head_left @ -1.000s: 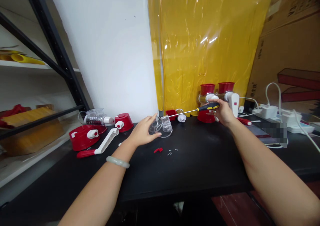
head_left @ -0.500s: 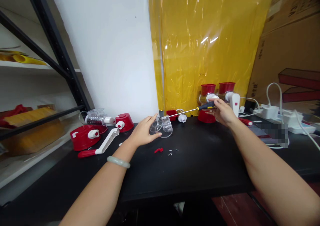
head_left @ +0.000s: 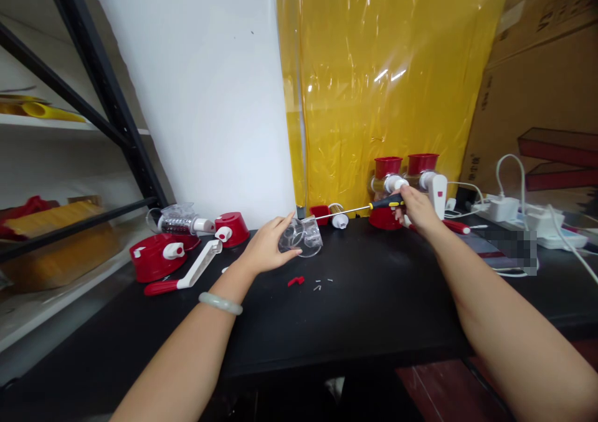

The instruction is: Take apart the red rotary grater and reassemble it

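Note:
My left hand [head_left: 267, 246] grips a clear plastic housing [head_left: 301, 237] that rests on the black table [head_left: 355, 310]. My right hand [head_left: 417, 209] holds a screwdriver [head_left: 369, 206] by its black and yellow handle. The thin shaft points left, and its tip reaches the top of the clear housing. A small red clip [head_left: 295, 281] and a few tiny screws [head_left: 321, 283] lie on the table just in front of the housing.
At the left lie a red base [head_left: 156, 259], a white crank handle [head_left: 194, 271], a grater drum [head_left: 180, 223] and a red cap [head_left: 232, 228]. Two assembled red-topped units [head_left: 408, 173] stand behind my right hand. Chargers and cables [head_left: 523, 213] lie at the right. A black shelf frame [head_left: 107, 98] rises at left.
My right hand has shifted slightly along the screwdriver handle while the shaft stays aimed at the housing. The left hand and the housing have not moved.

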Demonstrator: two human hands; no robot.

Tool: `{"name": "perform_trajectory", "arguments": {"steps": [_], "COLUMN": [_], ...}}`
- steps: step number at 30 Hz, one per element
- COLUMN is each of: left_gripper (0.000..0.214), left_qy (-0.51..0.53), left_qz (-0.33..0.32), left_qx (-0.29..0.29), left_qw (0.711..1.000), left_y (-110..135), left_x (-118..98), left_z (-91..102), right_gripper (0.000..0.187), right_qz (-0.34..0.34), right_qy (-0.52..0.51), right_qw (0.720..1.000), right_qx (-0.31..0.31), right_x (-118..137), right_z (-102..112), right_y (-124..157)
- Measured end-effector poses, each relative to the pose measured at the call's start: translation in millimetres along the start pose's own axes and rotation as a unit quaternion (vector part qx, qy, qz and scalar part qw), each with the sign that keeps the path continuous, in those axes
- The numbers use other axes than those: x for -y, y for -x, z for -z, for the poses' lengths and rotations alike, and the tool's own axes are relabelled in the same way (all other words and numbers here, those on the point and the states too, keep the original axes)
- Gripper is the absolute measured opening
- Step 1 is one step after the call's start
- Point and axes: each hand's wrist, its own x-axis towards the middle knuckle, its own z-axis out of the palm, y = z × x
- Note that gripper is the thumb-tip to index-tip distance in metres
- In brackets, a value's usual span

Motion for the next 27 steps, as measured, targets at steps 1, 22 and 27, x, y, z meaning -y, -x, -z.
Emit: {"name": "perform_trajectory", "arguments": {"steps": [1,22,27], "left_gripper": [0.088,0.087,0.089], "left_qy": [-0.001,0.002,-0.003], "left_qz": [0.0,-0.005,-0.001], "left_qx": [0.0,-0.01,-0.003], "left_qw": [1.0,1.0,1.0], "left_y": [0.0,0.5,0.0], "left_x": [0.0,0.2,0.5], "left_z": [0.1,-0.6,-0.7], "right_gripper": [0.04,0.037,0.044], "right_qz": [-0.003,0.016,0.01], "right_qy": [-0.003,-0.001,-0.067], "right_qw": [1.0,1.0,0.998], "right_qx": [0.0,-0.008,-0.003], "right_x": [-0.4,5.4,3.7], "right_z": [-0.2,-1.5,-3.5], "right_y": [-0.6,3.7,2.1]}}
